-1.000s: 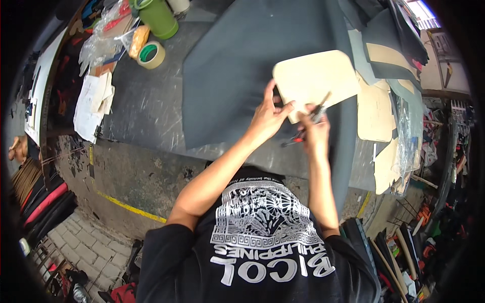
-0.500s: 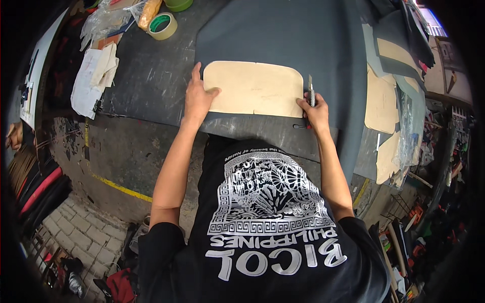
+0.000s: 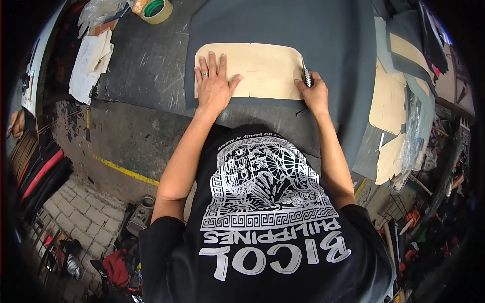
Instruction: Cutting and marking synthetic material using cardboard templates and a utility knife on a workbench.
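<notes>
A tan card template (image 3: 268, 65) with rounded far corners lies on a sheet of dark grey material (image 3: 252, 22). My left hand (image 3: 214, 86) presses flat on the template's left part, fingers spread and a ring on one of them. My right hand (image 3: 314, 93) is closed around a utility knife (image 3: 307, 77) at the template's right edge. The blade end points away from me, close along that edge; whether it touches the material I cannot tell. A small dark object, partly hidden, lies by my right wrist.
A roll of tape (image 3: 157, 11) and white cloth or paper scraps (image 3: 92, 65) lie at the table's left. More tan templates (image 3: 388, 101), grey pieces and clear plastic (image 3: 417, 131) are piled at the right. The table's front edge (image 3: 144, 108) runs just before my body.
My left hand has moved from the template's left edge to lie flat on top of it. My right hand has brought the knife against the template's right edge. The view has shifted slightly.
</notes>
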The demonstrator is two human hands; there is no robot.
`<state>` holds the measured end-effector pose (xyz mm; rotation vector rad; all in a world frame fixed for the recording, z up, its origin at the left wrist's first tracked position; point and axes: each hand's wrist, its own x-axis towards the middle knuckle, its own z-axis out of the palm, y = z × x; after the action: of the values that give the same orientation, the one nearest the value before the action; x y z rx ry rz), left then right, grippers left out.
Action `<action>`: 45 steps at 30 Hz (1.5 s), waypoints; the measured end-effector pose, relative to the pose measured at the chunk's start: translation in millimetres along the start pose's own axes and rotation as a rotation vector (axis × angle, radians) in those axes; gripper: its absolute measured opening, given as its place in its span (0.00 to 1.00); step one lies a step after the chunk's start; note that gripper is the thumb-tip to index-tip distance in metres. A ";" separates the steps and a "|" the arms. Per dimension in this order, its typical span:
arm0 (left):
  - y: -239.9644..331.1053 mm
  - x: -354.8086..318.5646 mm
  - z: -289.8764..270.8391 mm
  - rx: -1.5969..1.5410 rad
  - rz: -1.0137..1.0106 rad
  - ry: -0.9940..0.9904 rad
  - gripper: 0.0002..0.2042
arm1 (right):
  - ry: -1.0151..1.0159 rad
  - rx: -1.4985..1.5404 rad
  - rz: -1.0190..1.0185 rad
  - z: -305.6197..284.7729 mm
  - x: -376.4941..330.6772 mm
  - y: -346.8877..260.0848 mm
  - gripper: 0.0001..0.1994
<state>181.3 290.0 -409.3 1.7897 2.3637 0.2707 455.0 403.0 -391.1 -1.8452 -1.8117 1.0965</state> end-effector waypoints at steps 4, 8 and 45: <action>-4.0 -0.7 -1.4 -0.029 0.020 -0.026 0.41 | 0.007 -0.170 -0.098 -6.3 -2.7 -1.8 0.20; 2.3 2.7 -8.3 0.052 0.013 -0.023 0.40 | 0.128 -0.147 -0.313 -13.3 8.3 -44.7 0.19; 16.2 29.0 -35.7 -0.074 -0.068 -0.071 0.37 | -0.528 -0.979 -0.680 -94.8 152.5 -50.1 0.15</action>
<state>180.1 320.6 -371.4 1.6552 2.3280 0.2775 471.3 581.0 -338.2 -1.0642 -3.3470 0.4455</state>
